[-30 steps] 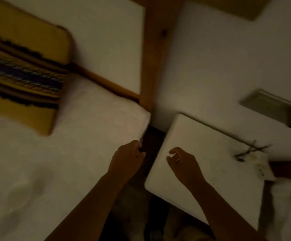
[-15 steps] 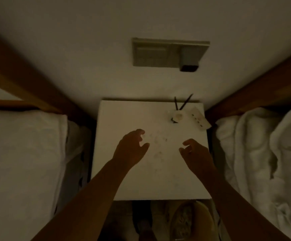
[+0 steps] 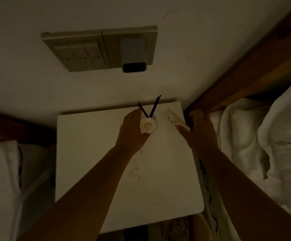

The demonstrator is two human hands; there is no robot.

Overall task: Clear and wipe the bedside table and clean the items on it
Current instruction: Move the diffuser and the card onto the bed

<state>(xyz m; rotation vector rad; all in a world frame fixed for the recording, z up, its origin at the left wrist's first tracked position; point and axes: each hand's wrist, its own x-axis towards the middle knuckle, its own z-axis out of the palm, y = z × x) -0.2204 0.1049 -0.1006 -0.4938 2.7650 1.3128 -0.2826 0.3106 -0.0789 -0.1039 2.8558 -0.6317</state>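
The white bedside table [image 3: 92, 153] stands between two beds, its top marked with faint reddish stains [image 3: 135, 173]. At its far right stands a white rose-shaped reed diffuser [image 3: 147, 126] with thin black sticks. My left hand [image 3: 132, 133] is wrapped around the diffuser from the left. A flat white remote [image 3: 173, 117] lies at the far right corner. My right hand [image 3: 200, 131] is closed over the near end of the remote at the table's right edge. The room is dim.
A wall panel of switches [image 3: 82, 53] with a grey plug-in adapter [image 3: 132, 54] sits above the table. A bed with rumpled white bedding [image 3: 263, 145] and a wooden frame [image 3: 245, 72] is on the right. Another white bed [image 3: 0, 180] is on the left.
Both hands have reached forward from the middle of the table to its far right. The left hand closed around the diffuser and the right closed on the remote. The view moved nearer.
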